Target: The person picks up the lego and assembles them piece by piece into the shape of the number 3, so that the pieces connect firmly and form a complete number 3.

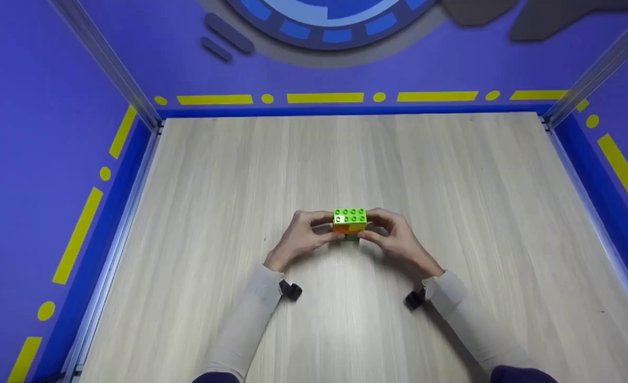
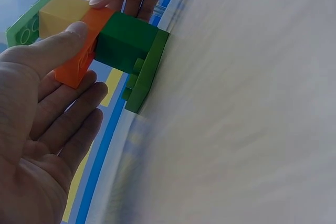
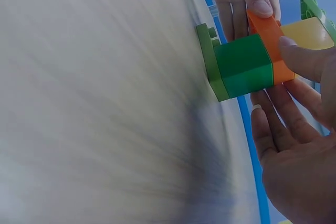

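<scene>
A: How are the hands placed?
B: The brick stack [image 1: 349,224] is pinched from both sides: fingers of the left hand [image 1: 302,239] and right hand [image 1: 396,239] are curled against its orange layer.
A: And where is the stack found?
B: It is stood mid-tabletop [image 1: 345,159], light green plate on top.

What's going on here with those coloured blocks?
A person is holding a small stack of toy bricks on a wooden table with both hands. The left hand and the right hand pinch the orange brick from opposite sides. Below it sit a dark green brick and a green base plate; above, a yellow brick and a light green studded one.
</scene>
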The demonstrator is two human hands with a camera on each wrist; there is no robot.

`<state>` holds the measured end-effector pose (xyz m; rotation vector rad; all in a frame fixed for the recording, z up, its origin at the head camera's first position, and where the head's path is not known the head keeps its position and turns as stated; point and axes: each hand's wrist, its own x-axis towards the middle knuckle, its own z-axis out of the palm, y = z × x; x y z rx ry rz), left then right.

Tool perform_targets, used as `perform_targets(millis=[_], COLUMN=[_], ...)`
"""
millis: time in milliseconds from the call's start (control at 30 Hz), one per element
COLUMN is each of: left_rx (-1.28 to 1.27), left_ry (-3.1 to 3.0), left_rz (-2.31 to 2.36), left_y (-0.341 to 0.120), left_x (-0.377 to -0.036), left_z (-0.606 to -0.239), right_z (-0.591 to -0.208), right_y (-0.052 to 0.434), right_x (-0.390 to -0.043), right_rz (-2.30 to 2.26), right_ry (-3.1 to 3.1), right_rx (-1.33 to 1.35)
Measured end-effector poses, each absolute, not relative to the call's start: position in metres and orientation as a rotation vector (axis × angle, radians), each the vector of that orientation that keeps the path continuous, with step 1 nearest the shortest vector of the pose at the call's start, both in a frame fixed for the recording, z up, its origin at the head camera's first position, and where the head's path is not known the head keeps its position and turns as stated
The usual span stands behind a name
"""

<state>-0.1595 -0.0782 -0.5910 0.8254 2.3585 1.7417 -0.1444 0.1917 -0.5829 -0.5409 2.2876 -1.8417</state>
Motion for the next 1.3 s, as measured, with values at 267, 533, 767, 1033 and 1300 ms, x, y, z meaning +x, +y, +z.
perform_targets(millis=[267, 533, 767, 1033, 1300], left_rx=[0.821, 0.793, 0.817, 0.881, 0.994], left_ry=[2.402, 2.36, 2.34, 2.37, 2.485], left_rz=[1.704, 1.743, 1.788, 1.837, 1.835], left_y=[-0.078, -0.08, -0.08, -0.079, -0.076], left_x=[-0.158, -0.158, -0.16, -0.166, -0.168], left_z=[-0.593, -0.583, -0.577, -0.569, -0.564], right_z=[-0.587, -0.581, -0.573, -0.562, -0.552], right_y=[0.191, 0.189, 0.189, 0.192, 0.195], right_x=[-0.141, -0.142, -0.145, -0.151, -0.153], right_rz=[-1.872, -1.894, -1.89, -1.9, -1.862], right_ry=[2.255, 2.283, 2.313, 2.318, 2.326], right_rx=[-0.544, -0.568, -0.572, -0.459, -0.385])
